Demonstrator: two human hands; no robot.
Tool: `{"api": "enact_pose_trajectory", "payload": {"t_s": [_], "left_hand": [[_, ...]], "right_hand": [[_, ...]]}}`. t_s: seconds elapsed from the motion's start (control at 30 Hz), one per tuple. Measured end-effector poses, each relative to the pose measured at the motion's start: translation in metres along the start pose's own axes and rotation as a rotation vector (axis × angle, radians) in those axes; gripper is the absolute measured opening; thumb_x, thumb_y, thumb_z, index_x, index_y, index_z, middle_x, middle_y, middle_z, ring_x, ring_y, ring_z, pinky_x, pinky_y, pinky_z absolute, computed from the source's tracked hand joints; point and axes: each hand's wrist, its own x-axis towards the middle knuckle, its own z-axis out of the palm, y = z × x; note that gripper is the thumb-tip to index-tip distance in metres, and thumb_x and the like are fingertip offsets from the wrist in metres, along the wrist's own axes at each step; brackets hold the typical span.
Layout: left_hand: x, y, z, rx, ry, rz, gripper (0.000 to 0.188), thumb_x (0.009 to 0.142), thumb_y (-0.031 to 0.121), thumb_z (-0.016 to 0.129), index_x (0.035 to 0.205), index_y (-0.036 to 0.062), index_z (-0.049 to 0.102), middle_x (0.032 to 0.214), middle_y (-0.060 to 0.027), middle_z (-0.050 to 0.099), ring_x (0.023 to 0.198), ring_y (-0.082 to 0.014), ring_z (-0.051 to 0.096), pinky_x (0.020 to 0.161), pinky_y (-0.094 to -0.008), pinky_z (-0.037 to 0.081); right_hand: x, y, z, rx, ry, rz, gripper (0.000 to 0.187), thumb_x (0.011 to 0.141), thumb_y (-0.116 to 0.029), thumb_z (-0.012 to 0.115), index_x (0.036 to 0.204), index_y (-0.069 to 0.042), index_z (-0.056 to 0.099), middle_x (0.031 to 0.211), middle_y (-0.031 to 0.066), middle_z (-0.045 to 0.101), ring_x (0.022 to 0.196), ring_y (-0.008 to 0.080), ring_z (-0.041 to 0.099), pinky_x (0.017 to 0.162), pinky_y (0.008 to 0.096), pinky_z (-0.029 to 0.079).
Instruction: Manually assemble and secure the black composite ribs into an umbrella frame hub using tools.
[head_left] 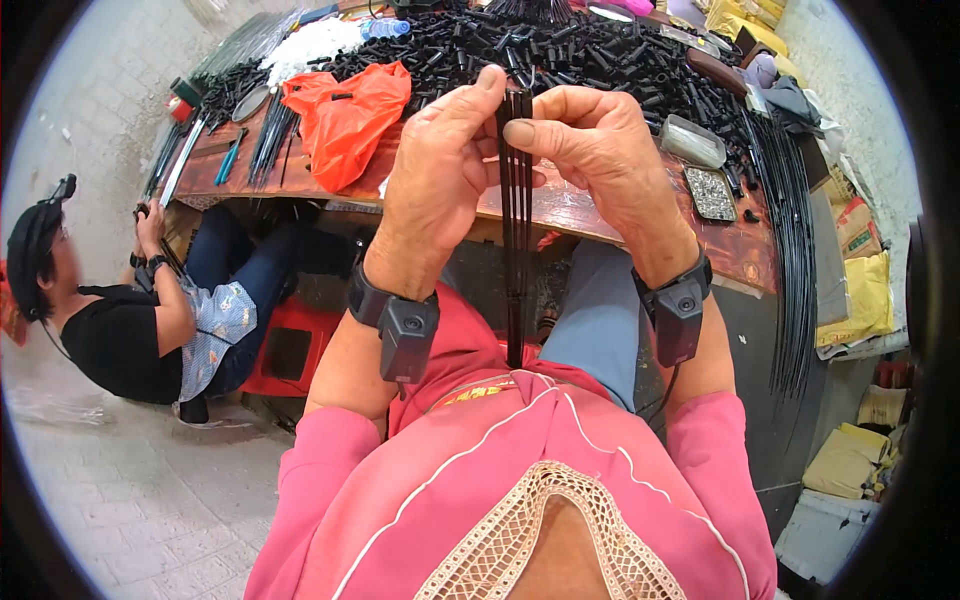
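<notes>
Upright in front of me, a bundle of thin black rods (516,220), looking like a folded umbrella frame, reaches from above the table edge down to my lap. My right hand (615,165) pinches its upper part, thumb across the front and the other fingers bent at the side and behind. On the other side my left hand (432,180) steadies the same bundle, with the thumb pointing up beside the top end. The left fingers curl behind the rods and are partly hidden. Beyond both hands lies a heap of black tubular parts (590,60).
On the wooden table (490,205) lie a red plastic bag (345,120), a blue-handled tool (229,157), a clear container (692,142) and a tray of small metal pieces (710,192). Long black rods (788,270) overhang its right edge. A co-worker (120,320) sits at left near a red stool (290,350).
</notes>
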Motion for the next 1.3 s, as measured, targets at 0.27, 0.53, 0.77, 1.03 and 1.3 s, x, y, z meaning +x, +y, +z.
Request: {"api": "enact_pose_trajectory", "payload": {"t_s": [0.27, 0.53, 0.77, 1.03, 1.3], "left_hand": [[0.007, 0.001, -0.009, -0.048, 0.021, 0.222, 0.007, 0.090, 0.008, 0.062, 0.090, 0.0011, 0.066, 0.084, -0.0021, 0.065, 0.078, -0.0083, 0.060, 0.072, -0.0230, 0.048], [0.020, -0.004, -0.015, -0.068, 0.118, 0.226, 0.007, 0.090, 0.010, 0.065, 0.089, 0.0031, 0.065, 0.085, -0.0028, 0.067, 0.078, -0.0093, 0.061, 0.074, -0.0258, 0.048], [0.030, -0.007, -0.030, -0.093, 0.047, 0.083, 0.011, 0.091, 0.012, 0.064, 0.098, 0.0032, 0.066, 0.092, -0.0028, 0.067, 0.086, -0.0123, 0.062, 0.082, -0.0283, 0.048], [0.038, -0.010, -0.028, 0.034, 0.072, 0.109, 0.015, 0.088, 0.021, 0.070, 0.088, 0.0064, 0.065, 0.084, -0.0011, 0.066, 0.075, -0.0102, 0.060, 0.070, -0.0272, 0.047], [0.040, -0.012, -0.028, 0.027, 0.072, 0.122, 0.015, 0.088, 0.020, 0.070, 0.085, 0.0066, 0.066, 0.083, -0.0010, 0.066, 0.075, -0.0098, 0.059, 0.071, -0.0264, 0.047]], "right_hand": [[0.004, 0.021, 0.024, -0.468, 0.232, -0.407, 0.019, 0.074, -0.009, 0.078, 0.071, 0.001, 0.063, 0.062, 0.0012, 0.060, 0.059, 0.0050, 0.052, 0.052, 0.0231, 0.042], [0.024, 0.030, 0.008, -0.032, 0.057, -0.076, 0.012, 0.080, -0.010, 0.075, 0.079, -0.003, 0.065, 0.069, -0.0026, 0.062, 0.061, 0.0018, 0.054, 0.053, 0.0171, 0.042], [0.032, 0.035, -0.003, -0.019, 0.055, 0.001, 0.009, 0.079, -0.011, 0.073, 0.080, -0.004, 0.067, 0.071, -0.0021, 0.064, 0.062, 0.0024, 0.057, 0.055, 0.0183, 0.043], [0.038, 0.042, -0.011, 0.047, -0.028, -0.021, 0.014, 0.078, -0.013, 0.078, 0.077, -0.005, 0.067, 0.068, -0.0039, 0.061, 0.059, 0.0018, 0.051, 0.053, 0.0197, 0.038], [0.038, 0.048, -0.005, 0.012, 0.067, -0.089, 0.011, 0.077, -0.009, 0.075, 0.082, -0.002, 0.067, 0.070, -0.0034, 0.062, 0.061, 0.0015, 0.053, 0.054, 0.0185, 0.041]]}}
